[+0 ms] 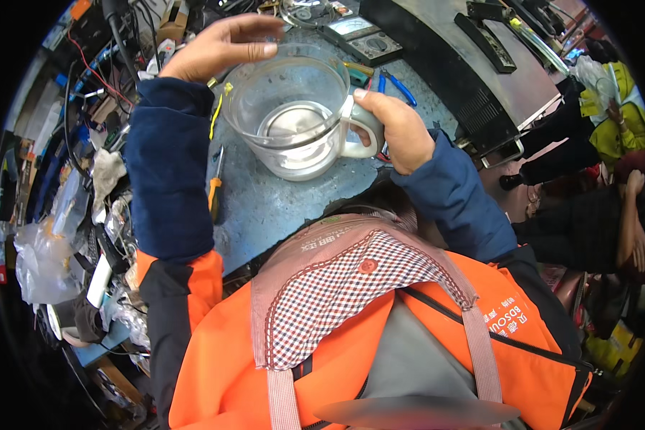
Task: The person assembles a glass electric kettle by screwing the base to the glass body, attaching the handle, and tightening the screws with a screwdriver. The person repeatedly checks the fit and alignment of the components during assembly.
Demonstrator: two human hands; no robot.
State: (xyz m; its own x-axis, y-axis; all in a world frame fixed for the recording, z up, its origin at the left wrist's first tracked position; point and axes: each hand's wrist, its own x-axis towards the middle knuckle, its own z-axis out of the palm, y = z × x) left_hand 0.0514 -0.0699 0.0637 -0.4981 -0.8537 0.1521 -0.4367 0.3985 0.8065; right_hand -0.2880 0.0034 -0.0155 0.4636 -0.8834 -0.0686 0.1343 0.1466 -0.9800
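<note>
A clear glass jug [245, 118] with a pale handle and a round metal plate in its base stands on the blue worktop [254, 215]. My right hand [403, 132] is closed around the jug's handle, with the thumb on top. Beyond the jug's far left rim, my left hand [218, 49] is held with its fingers stretched out, and it grips nothing. Whether its fingertips touch the glass, I cannot tell. An orange-handled screwdriver [214, 195] lies left of the jug, and blue-handled pliers [401, 87] rest just behind its right side.
An analog multimeter [365, 41] lies at the back of the worktop. A large black appliance casing [444, 61] with a metal top occupies the back right. Tools, wires and plastic bags [50, 251] crowd the left side. Other people, one in a yellow jacket [616, 115], are at the right.
</note>
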